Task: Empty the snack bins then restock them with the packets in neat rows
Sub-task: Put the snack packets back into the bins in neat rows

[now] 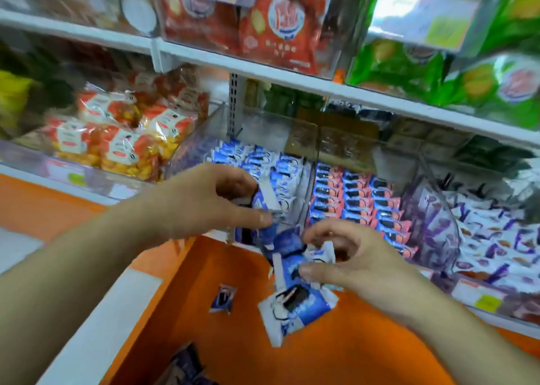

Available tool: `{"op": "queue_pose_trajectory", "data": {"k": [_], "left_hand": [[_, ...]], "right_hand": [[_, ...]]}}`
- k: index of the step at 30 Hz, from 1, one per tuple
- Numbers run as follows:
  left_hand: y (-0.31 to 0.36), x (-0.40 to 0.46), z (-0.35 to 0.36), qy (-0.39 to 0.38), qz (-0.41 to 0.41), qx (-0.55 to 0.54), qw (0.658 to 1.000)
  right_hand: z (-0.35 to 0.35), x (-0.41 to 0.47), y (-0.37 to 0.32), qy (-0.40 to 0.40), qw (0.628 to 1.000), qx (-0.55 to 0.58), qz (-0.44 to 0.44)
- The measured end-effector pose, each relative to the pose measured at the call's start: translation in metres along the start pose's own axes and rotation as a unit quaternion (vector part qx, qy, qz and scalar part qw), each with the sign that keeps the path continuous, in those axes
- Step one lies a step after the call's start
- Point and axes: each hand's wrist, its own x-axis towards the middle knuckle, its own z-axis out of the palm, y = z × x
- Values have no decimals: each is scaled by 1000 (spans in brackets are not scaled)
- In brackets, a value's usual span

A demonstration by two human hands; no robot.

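Observation:
A clear plastic snack bin (309,139) on the shelf holds blue cookie packets (263,159) in rows. My left hand (204,200) reaches into its front and pinches a blue packet (266,200). My right hand (350,256) is just below the bin's front edge and grips a bunch of blue packets (289,256). One of these packets (295,308) hangs or falls beneath that hand. Another blue packet (223,298) is lower down, over the orange surface; I cannot tell whether it lies there or is in the air.
Pink-and-blue packets (359,203) fill the neighbouring bin on the right, with purple-and-white packets (496,247) beyond. Orange snack bags (122,139) sit in the left bin. Red bags (277,25) and green bags (467,71) are on the shelf above. An orange counter (336,355) lies below.

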Motion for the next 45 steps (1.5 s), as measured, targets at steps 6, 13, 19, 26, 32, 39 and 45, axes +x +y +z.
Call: {"op": "queue_pose_trajectory", "data": {"k": [6,13,19,26,32,39,45], "left_hand": [[11,39,-42,246,64,-8,967],[-42,74,-38,283,26,78,956],[-79,82,-20,214,52,166,961],[-58,80,-10,231,15,2,973],[-25,66,-3,110,12,-293,950],[-26,63,12,125,64,-37,989],[-35,77,30,80,54,161,982]], "right_hand": [[-17,56,-64,68,993,-9,-99],[-7,162,-55,173,968,-136,-123],[4,207,-36,209,956,-189,-81],[7,174,-52,234,955,-152,-106],[13,121,-68,167,976,-23,-138],[-2,104,-51,139,982,-54,-115],[-14,113,-23,180,967,-171,-54]]}}
